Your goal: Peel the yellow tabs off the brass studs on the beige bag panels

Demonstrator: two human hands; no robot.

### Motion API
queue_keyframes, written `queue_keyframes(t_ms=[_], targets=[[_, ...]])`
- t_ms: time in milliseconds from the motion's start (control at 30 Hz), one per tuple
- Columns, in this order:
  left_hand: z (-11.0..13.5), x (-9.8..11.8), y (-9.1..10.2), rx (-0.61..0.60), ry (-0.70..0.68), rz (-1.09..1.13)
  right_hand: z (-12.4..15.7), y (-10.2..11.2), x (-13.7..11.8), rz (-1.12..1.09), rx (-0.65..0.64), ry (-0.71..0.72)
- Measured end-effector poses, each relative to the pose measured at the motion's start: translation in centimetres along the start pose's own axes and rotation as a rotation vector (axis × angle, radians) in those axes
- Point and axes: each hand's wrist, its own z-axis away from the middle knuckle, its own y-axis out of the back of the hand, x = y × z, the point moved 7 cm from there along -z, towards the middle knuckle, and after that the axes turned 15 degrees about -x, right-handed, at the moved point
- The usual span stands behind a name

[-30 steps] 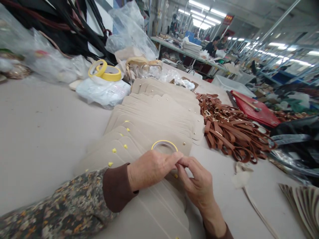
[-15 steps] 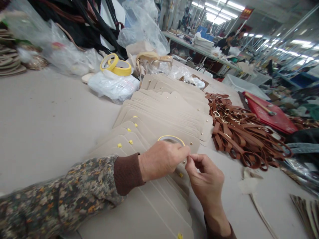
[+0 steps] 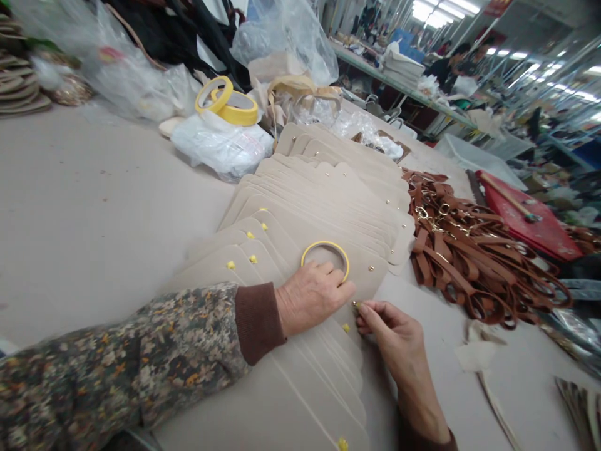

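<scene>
A fanned stack of beige leather-like panels (image 3: 300, 181) lies before me, with small metal studs near the scalloped edges. Bits of yellow tape (image 3: 253, 259) cover spots on the nearer panels. My left hand (image 3: 312, 297) is closed on a thin roll of yellow tape (image 3: 348, 260) over the stack; its fingers hide the roll's near side. Just to the right, my right hand (image 3: 397, 338) pinches a small piece of yellow tape (image 3: 358, 307) beside a stud at the panel's edge.
Brown leather straps (image 3: 451, 250) with metal clasps are heaped on the right, near a red board (image 3: 521, 216) carrying a hammer-like tool. Two yellow tape rolls (image 3: 239, 109) rest on a white plastic-wrapped bundle (image 3: 220, 147) behind. Beige scraps (image 3: 479, 351) lie at right.
My hands have moved apart, the right one going slightly down and right with the tape piece. The tape roll now shows more fully above my left hand. The view has shifted slightly.
</scene>
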Motion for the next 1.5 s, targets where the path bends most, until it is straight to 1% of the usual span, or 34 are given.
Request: queue_keyframes(t_ms=[133,233,333,400,500,567,633,700,767,867,933,1033,1133,1200,1300,1400,1467,1500], targets=[[0.0,0.0,-0.2,-0.012,0.012,0.025,0.0,-0.6,-1.2,0.276,0.050,0.092],[0.1,0.0,-0.2,-0.001,0.007,0.022,0.1,-1.1,-2.6,0.499,0.116,0.182],[0.1,0.1,-0.2,0.014,-0.017,0.009,0.1,-1.5,-3.5,0.642,0.150,0.251],[0.1,0.0,-0.3,0.020,-0.024,0.006,0.2,-1.2,-3.6,0.675,0.186,0.252],[0.1,-0.2,-0.4,0.030,-0.015,0.013,0.8,0.1,-3.1,0.589,0.250,0.196],[0.0,-0.3,-0.5,0.023,-0.009,0.019,1.2,0.6,-2.7,0.531,0.221,0.174],[0.0,-0.3,-0.6,0.014,-0.009,0.020,1.5,0.2,-2.8,0.555,0.173,0.214],[0.0,-0.3,-0.6,0.009,-0.008,0.020,1.9,-0.4,-3.1,0.635,0.166,0.286],[0.0,-0.3,-0.6,0.011,-0.009,0.023,2.0,-1.1,-3.4,0.710,0.205,0.333],[-0.1,-0.3,-0.5,0.012,-0.011,0.029,1.7,-1.6,-3.6,0.782,0.279,0.329],[-0.1,-0.3,-0.5,0.007,-0.013,0.031,1.3,-1.7,-3.7,0.787,0.290,0.327],[0.0,-0.2,-0.5,0.005,-0.013,0.026,0.9,-1.7,-3.9,0.770,0.258,0.347],[0.0,-0.2,-0.3,0.016,-0.027,0.013,0.6,-2.0,-4.0,0.786,0.166,0.342],[0.1,-0.1,0.2,0.030,-0.054,0.009,0.6,-2.3,-3.9,0.802,0.088,0.305],[0.4,0.0,1.2,0.093,-0.111,0.050,0.7,-2.6,-3.8,0.805,0.008,0.206],[0.6,-0.2,1.8,0.142,-0.159,0.125,0.7,-2.7,-3.6,0.772,-0.038,0.128],[0.7,-0.2,1.7,0.163,-0.198,0.163,0.7,-2.6,-3.6,0.687,-0.044,0.146],[0.8,-0.2,1.6,0.182,-0.221,0.181,0.8,-2.3,-3.7,0.622,-0.018,0.181]])
